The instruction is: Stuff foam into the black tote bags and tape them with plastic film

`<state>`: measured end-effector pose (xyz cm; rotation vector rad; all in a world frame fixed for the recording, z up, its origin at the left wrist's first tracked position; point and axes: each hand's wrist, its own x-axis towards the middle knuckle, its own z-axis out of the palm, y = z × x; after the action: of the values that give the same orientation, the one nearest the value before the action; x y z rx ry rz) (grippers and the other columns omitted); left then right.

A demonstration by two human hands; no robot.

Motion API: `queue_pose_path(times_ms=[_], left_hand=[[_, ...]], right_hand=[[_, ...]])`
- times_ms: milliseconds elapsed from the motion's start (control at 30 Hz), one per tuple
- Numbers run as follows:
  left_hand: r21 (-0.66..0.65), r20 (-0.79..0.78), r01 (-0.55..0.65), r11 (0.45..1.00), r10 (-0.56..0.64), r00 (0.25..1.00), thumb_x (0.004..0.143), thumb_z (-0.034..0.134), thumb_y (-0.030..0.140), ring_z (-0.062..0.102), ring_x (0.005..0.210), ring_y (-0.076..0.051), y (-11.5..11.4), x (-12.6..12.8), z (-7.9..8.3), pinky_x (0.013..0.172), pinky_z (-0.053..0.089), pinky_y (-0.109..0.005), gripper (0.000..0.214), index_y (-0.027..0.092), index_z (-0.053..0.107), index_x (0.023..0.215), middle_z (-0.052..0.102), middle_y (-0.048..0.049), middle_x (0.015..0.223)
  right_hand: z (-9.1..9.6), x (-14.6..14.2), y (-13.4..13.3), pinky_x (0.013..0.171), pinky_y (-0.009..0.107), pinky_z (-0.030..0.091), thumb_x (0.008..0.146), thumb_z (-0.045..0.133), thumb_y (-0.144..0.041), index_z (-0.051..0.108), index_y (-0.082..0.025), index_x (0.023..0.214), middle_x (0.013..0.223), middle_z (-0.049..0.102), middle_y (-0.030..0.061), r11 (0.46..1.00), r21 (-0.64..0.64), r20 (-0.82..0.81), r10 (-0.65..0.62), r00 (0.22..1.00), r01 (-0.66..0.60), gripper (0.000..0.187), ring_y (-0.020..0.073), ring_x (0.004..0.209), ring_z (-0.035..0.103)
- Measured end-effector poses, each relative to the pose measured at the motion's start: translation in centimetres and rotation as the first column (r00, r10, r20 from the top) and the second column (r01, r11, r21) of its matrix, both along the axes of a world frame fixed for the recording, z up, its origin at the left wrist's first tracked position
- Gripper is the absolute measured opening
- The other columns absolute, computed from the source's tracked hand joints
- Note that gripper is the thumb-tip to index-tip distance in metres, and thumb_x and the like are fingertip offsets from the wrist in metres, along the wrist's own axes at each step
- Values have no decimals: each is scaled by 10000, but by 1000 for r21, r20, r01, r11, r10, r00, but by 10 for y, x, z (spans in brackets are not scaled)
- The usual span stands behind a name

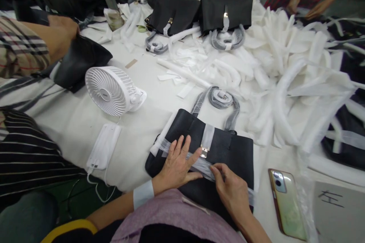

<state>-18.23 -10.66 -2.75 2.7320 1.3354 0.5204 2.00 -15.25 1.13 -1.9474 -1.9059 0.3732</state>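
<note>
A black handbag (239, 152) lies flat on the table in front of me. My left hand (177, 164) rests on it with fingers spread, pressing over a translucent wrapping strip (203, 168) that runs across the bag. At the strip's middle, just below the gold clasp (204, 152), my right hand (232, 188) pinches the strip between thumb and fingers. A piece of white wrap (209, 136) covers the tab above the clasp. Beyond the bag's top edge, its wrapped strap (221, 98) lies coiled. White foam padding (164, 133) shows along the bag's left side.
A white fan (107, 91) and a power bank (105, 146) stand to the left, near a co-worker's arm (59, 38). Foam strips (285, 68) are heaped at right, above a phone (286, 201). More black bags (226, 7) lie at the back, near other people.
</note>
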Motion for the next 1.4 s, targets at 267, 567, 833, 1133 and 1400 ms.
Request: queue_pose_path(times_ms=[267, 567, 833, 1133, 1400], left_hand=[[50, -140, 469, 882, -459, 877, 1026, 382, 327, 203, 1461, -234, 2, -16, -2, 1191, 159, -513, 444, 251, 407, 1463, 256, 6, 1600], [-76, -65, 511, 856, -515, 855, 1019, 323, 216, 202, 1477, -205, -7, -12, -4, 1188, 223, -400, 474, 149, 353, 1488, 261, -62, 1596], [-113, -26, 501, 858, -507, 862, 1016, 362, 215, 217, 1477, -193, -8, -13, -9, 1208, 191, -411, 476, 192, 354, 1491, 329, -61, 1567], [-124, -10, 514, 849, -519, 854, 1013, 365, 194, 196, 1483, -188, -8, -13, -8, 1213, 165, -421, 481, 181, 345, 1493, 328, -74, 1566], [-91, -20, 503, 859, -507, 862, 1000, 402, 194, 223, 1473, -183, -9, -12, -10, 1211, 159, -417, 477, 198, 380, 1476, 347, -61, 1559]], right_hand=[[-4, 10, -2, 661, 252, 511, 979, 447, -314, 638, -209, 966, 856, 727, 14, 994, 31, -142, 110, 984, -107, 219, 164, 752, 706], [4, 13, -13, 570, 256, 506, 898, 551, -375, 668, -189, 1018, 733, 681, 18, 989, -117, -453, -138, 881, 95, 250, 155, 611, 629], [46, 30, -22, 424, 224, 408, 753, 714, -473, 642, -177, 1014, 610, 587, -22, 818, -212, -651, -527, 546, 535, 402, 116, 477, 495], [33, 12, -39, 364, 253, 351, 789, 573, -605, 681, -169, 879, 466, 556, -15, 785, -564, -391, -527, 755, 256, 458, 152, 357, 488], [27, 14, -28, 423, 260, 327, 817, 493, -450, 631, -200, 612, 447, 511, -10, 894, -316, -185, -387, 903, 318, 352, 152, 419, 495]])
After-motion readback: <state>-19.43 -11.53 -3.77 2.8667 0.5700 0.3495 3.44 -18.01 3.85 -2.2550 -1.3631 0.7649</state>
